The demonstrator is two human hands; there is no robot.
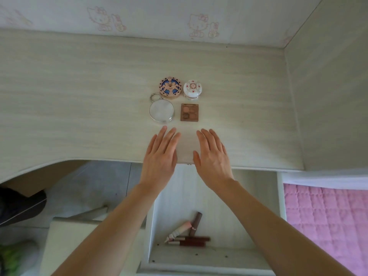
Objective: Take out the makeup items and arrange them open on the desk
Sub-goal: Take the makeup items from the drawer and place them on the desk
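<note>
Four makeup items sit in a square on the pale desk [79,96]: a round patterned blue-and-pink compact [170,88], a white jewelled jar [192,89], a round silver compact [161,111] with a ring, and a small brown eyeshadow palette [189,112]. My left hand [160,156] and my right hand [212,156] are held flat with straight fingers just in front of them, over the desk's front edge, holding nothing. Below, the pulled-out white drawer [264,196] holds several lip tubes [189,232].
A wall with cartoon cat prints runs along the desk's back, and a side panel closes it on the right. A pink quilted bedspread [326,226] lies at lower right. A white stool [83,242] stands at lower left beside the drawer.
</note>
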